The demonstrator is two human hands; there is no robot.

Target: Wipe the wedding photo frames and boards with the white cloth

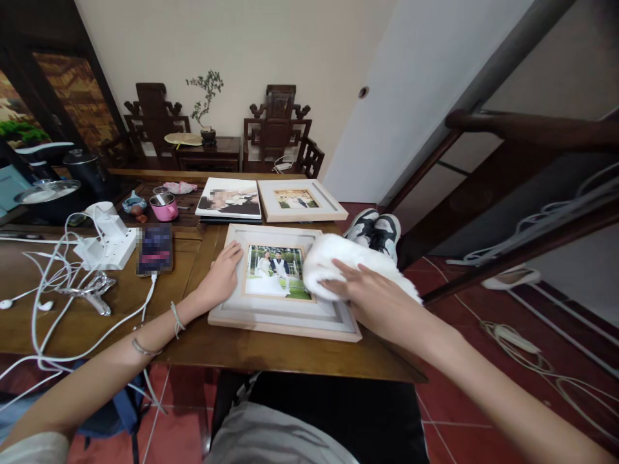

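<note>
A pale wooden picture frame (271,316) with a wedding photo lies flat at the near edge of the wooden table (203,348). My left hand (221,276) rests on the frame's left border, fingers flat and holding nothing. My right hand (368,289) presses down on a white fluffy cloth (338,258) that covers the frame's right side, fingers stretched over it.
Behind lie a second framed photo (300,200) and a frameless print (229,198). To the left are a phone (155,249), a white power strip (107,248) with tangled cables, earphones and a pink mug (164,207). Sneakers (374,231) stand on the red tile floor beside the table.
</note>
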